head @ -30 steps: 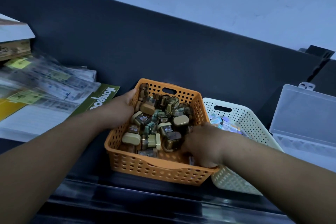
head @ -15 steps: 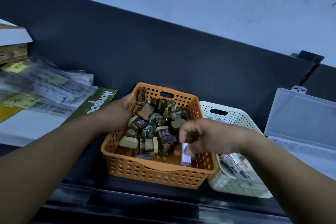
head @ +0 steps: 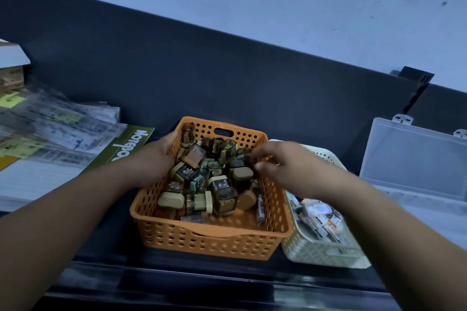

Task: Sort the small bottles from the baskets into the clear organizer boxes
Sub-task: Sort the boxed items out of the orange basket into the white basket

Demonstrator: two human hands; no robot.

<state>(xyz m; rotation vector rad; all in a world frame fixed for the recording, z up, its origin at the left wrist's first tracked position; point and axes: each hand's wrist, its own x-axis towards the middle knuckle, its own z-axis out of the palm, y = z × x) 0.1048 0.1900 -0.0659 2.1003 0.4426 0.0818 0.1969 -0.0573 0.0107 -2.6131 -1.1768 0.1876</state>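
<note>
**Change from the earlier frame**
- The right hand [head: 280, 163] has moved from the near right corner of the orange basket [head: 212, 242] to its far right part.
- The slim pale bottle [head: 260, 209] that was just under the fingertips now lies apart from that hand, against the basket's right wall.
- The left hand [head: 159, 156] has stayed on the basket's left wall, gripping it at the rim.

**Hand state**
- The hands are apart, one on each side of the basket.
- The right hand's fingers are curled over the dark bottles at the far right. Blur prevents telling whether they pinch one.

**Orientation of the bottles**
- The slim pale bottle lies flat, with its long axis running near to far along the wall.
- The small bottles [head: 217, 184] are heaped in the orange basket and point in mixed directions.
- One tan-capped bottle [head: 198, 203] lies on its side with its cap toward the right.

**Surroundings**
- A white basket [head: 326, 252] touches the orange basket's right side and holds pale bottles.
- The clear organizer box [head: 414, 164] stands further right with its lid raised.
</note>
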